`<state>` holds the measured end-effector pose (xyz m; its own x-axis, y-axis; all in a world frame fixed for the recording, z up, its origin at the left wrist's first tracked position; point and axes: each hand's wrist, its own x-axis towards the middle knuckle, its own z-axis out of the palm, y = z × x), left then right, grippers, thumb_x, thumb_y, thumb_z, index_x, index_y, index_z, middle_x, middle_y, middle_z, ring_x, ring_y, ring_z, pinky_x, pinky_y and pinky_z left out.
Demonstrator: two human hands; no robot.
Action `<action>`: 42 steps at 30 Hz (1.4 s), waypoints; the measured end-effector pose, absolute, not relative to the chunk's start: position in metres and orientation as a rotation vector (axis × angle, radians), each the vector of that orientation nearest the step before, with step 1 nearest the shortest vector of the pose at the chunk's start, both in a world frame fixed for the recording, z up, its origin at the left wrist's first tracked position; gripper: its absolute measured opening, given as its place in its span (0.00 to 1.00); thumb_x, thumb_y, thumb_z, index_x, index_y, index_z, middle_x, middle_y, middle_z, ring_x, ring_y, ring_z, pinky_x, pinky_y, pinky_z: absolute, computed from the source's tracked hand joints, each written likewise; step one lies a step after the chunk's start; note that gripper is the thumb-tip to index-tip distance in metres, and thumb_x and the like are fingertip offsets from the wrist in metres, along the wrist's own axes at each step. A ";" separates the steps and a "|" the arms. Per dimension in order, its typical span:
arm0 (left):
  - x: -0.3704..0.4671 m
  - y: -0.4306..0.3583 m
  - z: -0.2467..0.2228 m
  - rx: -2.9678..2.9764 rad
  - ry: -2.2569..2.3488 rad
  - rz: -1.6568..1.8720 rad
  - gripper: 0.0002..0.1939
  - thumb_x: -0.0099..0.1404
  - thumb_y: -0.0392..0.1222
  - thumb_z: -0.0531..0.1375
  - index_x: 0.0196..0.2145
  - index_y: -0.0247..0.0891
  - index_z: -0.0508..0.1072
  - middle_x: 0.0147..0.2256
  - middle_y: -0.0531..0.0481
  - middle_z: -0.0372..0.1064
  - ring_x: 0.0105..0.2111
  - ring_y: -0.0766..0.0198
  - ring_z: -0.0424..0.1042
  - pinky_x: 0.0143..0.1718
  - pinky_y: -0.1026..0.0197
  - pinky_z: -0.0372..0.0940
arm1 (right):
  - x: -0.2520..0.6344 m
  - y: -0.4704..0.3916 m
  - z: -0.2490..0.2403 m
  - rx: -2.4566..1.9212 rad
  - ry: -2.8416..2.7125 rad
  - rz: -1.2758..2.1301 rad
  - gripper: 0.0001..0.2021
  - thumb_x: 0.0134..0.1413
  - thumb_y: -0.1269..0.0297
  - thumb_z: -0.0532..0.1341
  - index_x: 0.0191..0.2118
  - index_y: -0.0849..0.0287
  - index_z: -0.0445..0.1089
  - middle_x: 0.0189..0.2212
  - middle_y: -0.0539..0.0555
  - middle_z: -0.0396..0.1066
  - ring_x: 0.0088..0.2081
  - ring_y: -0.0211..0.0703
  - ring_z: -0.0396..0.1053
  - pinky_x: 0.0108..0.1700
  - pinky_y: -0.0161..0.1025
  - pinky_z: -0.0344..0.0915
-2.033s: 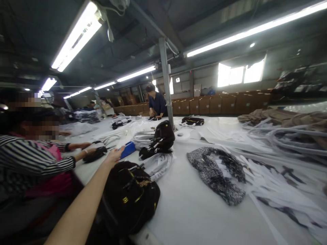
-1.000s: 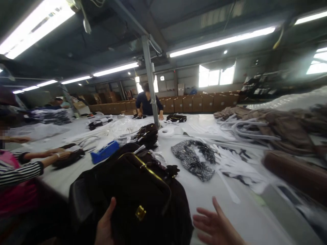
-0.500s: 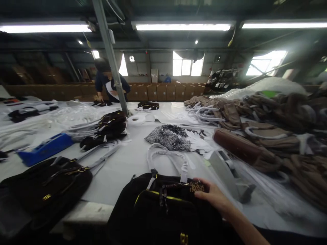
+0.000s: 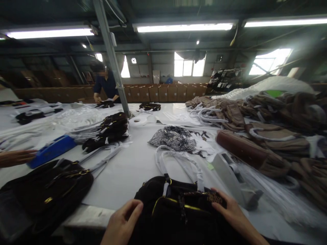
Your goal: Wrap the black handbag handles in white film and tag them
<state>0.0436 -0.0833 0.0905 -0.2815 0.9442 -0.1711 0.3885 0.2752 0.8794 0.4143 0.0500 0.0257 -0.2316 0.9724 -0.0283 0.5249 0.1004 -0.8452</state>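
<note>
A black handbag [image 4: 184, 221] with yellow-gold zip lines stands close in front of me, its handles [image 4: 163, 158] wrapped in white paper. My right hand [image 4: 228, 209] is closed around its upper right corner, where a gold-and-dark patterned tag [image 4: 213, 199] hangs between thumb and fingers. At the bag's left side is my left hand [image 4: 125, 217], thumb and curled fingers closed on the edge; the fingertips are partly hidden. Dark straps dangle over the bag's front.
Left of me lies another black bag [image 4: 48, 190], beside a blue tape dispenser [image 4: 52, 149] with another person's hand [image 4: 19, 158] at it. Beyond are stacked black bags [image 4: 112, 127], a patterned bundle [image 4: 172, 137], a grey dispenser [image 4: 233, 180] and piled brown bags [image 4: 270, 136]. A co-worker [image 4: 106, 85] stands behind a post.
My left hand has come into view at the bag's left side. The bag and my right hand have shifted rightward in view. Another person's hand has appeared by the blue dispenser.
</note>
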 end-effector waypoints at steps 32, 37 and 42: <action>0.007 -0.014 0.023 0.590 1.611 1.480 0.24 0.44 0.43 0.71 0.40 0.38 0.73 0.36 0.46 0.77 0.44 0.50 0.73 0.48 0.55 0.67 | 0.399 0.032 0.013 -1.424 -1.783 0.838 0.23 0.50 0.58 0.59 0.52 0.59 0.68 0.52 0.57 0.68 0.56 0.55 0.61 0.60 0.51 0.56; -0.010 -0.031 0.007 0.500 1.650 1.394 0.27 0.43 0.40 0.71 0.42 0.39 0.70 0.34 0.46 0.77 0.39 0.52 0.76 0.40 0.56 0.71 | 0.384 0.029 0.018 -1.398 -1.768 0.865 0.21 0.50 0.60 0.60 0.51 0.57 0.69 0.50 0.57 0.69 0.54 0.56 0.63 0.59 0.52 0.56; -0.026 -0.015 0.022 0.810 1.992 1.369 0.35 0.46 0.53 0.66 0.51 0.39 0.64 0.43 0.39 0.72 0.46 0.46 0.71 0.46 0.47 0.67 | 0.376 0.032 0.025 -1.366 -1.747 0.914 0.20 0.49 0.59 0.62 0.49 0.56 0.70 0.48 0.56 0.71 0.52 0.56 0.65 0.58 0.52 0.58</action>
<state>-0.0257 -0.0153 0.0219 -0.6448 0.7542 -0.1239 0.1547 0.2876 0.9452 0.3765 0.0315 0.0254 -0.1734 0.9780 0.1161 0.4621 0.1848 -0.8674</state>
